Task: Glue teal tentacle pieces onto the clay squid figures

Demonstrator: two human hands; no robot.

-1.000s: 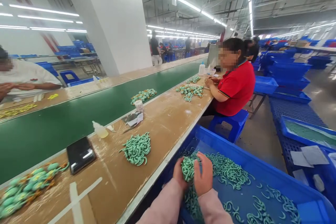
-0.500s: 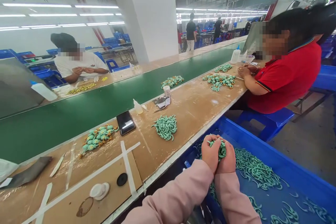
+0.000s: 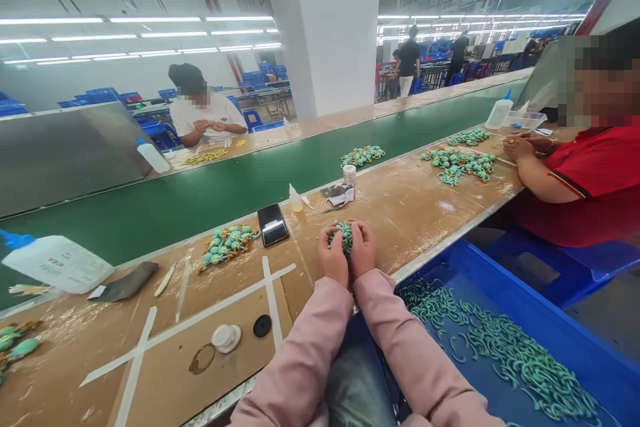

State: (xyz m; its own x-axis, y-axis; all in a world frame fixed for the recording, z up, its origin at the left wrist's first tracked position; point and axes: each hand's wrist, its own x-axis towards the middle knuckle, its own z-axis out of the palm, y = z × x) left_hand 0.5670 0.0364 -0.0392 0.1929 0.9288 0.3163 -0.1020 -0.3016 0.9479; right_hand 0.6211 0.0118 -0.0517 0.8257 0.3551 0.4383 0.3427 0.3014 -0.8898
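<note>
My left hand [image 3: 332,255] and my right hand [image 3: 363,249] cup a bunch of green curved rubbery pieces [image 3: 344,237] between them, above the tan workbench [image 3: 400,227]. The earlier heap on the bench is not visible apart from this bunch, so it may lie hidden under my hands. Pink sleeves cover both forearms. More green pieces [image 3: 505,350] lie loose in a blue plastic bin [image 3: 530,303] to my right. Assembled green crab-shaped toys [image 3: 229,245] rest on the bench left of my hands.
A black phone [image 3: 273,224], small glue bottle [image 3: 295,199] and cup [image 3: 349,175] stand beyond my hands, beside a green conveyor belt [image 3: 210,197]. A co-worker's hands [image 3: 524,145] work at the right; another person [image 3: 205,110] sits across the belt.
My hands have moved from over the blue bin to above the bench, still holding the green pieces. The view has turned left, and the bin now sits lower right.
</note>
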